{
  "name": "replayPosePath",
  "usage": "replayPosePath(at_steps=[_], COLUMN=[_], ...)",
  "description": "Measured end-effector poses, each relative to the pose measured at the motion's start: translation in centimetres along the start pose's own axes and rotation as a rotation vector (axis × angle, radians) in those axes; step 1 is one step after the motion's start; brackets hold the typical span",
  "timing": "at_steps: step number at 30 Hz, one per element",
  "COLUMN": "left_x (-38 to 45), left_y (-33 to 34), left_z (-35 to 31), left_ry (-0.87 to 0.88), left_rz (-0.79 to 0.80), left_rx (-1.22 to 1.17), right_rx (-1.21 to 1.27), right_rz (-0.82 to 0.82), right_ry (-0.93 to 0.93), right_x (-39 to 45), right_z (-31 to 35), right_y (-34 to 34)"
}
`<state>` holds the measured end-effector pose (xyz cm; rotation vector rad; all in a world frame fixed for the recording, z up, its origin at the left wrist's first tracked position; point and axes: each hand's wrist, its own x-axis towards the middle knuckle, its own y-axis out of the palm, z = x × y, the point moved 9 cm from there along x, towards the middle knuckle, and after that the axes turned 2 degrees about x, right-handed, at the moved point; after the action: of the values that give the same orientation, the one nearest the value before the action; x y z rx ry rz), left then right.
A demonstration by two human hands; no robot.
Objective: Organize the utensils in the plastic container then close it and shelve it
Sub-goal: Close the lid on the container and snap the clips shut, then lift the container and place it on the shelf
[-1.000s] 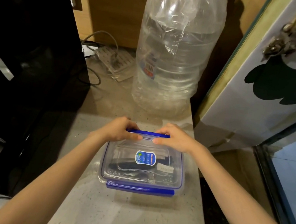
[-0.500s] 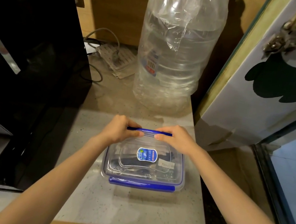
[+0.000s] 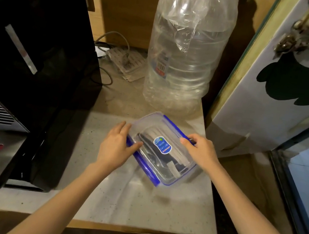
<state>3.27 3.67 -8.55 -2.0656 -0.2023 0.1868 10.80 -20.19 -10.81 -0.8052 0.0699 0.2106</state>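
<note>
Head view, one entry: plastic container (image 3: 162, 150), rectangular, clear walls and clear lid with rounded corners, blue clip bars along both long edges, blue oval sticker (image 3: 162, 146) on the lid. Lid on. Dark utensils (image 3: 171, 160) show blurred through the lid. Long axis runs diagonally, far-left corner to near-right corner, on the speckled grey-white countertop (image 3: 136, 201).

Left hand (image 3: 115, 147) grips the left long edge: thumb laid on the lid, fingers curled down over the blue clip. Right hand (image 3: 200, 149) pinches the opposite long edge at its blue clip, fingers curled.

Beyond both hands: large water bottle (image 3: 184, 61), ribbed clear plastic, crinkled film over its top. Left of the left hand: glossy black appliance (image 3: 35, 47).
</note>
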Motion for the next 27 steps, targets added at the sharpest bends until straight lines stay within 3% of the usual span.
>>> replayPosePath(at_steps=[4,8,12,20,27], left_x=[-1.9,-3.7,-4.2,-3.3,-1.8], left_y=[0.9,3.6,4.7,0.2,-10.9], left_z=[0.8,-0.3,-0.7,-3.8,-8.7], left_ry=[-0.084,0.051,0.119,0.257,0.366], left_rz=[0.104,0.322,0.332,0.117,-0.190], left_rx=[-0.189,-0.387,-0.430,-0.622,-0.761], right_rx=[0.036,0.150,0.175,0.336,0.723], right_rz=[-0.095,-0.108,-0.098,-0.249,-0.283], right_ry=[0.083,0.128,0.124,0.034,-0.168], right_x=[-1.6,-2.7,-3.4,-3.7,-3.6], right_z=[-1.0,-1.0,-0.5,2.8,10.7], right_y=[0.1,0.8,0.7,-3.6,-11.2])
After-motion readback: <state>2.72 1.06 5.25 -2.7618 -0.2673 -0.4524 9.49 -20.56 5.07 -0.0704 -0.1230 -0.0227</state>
